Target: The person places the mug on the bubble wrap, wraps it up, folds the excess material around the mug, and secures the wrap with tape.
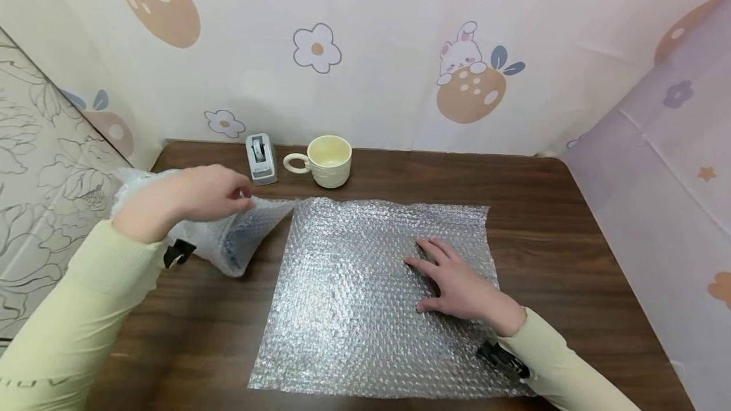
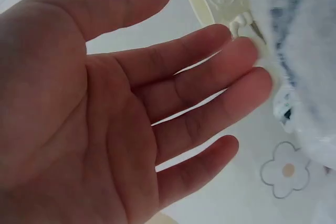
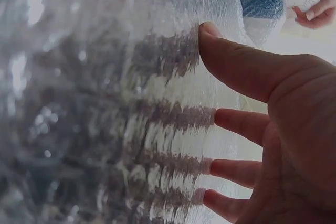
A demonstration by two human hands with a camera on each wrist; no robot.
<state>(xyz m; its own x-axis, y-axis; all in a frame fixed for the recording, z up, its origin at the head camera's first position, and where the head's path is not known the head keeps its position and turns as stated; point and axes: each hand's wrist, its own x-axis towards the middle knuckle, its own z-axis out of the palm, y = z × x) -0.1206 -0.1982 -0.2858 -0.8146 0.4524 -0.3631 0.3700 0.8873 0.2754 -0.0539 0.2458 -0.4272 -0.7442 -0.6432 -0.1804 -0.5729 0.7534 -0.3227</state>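
Observation:
A sheet of clear bubble wrap (image 1: 342, 309) lies flat on the dark wooden table. My right hand (image 1: 459, 284) rests on its right half with the fingers spread, and in the right wrist view the fingertips touch the bubbled surface. At the left lies a bundle of bubble wrap (image 1: 223, 240), whose pointed corner reaches the sheet's upper left corner. Over this bundle hovers my left hand (image 1: 197, 194), palm down. The left wrist view shows its palm and loosely extended fingers (image 2: 199, 77) holding nothing, with the bundle (image 2: 315, 51) beyond the fingertips.
Behind the sheet stands a pale yellow mug (image 1: 331, 167), its handle pointing left. A grey tape dispenser (image 1: 263, 167) sits left of it, near the table's back edge. Patterned cloth (image 1: 382, 49) hangs behind the table and on the right side; a floral panel (image 1: 46, 163) stands at the left.

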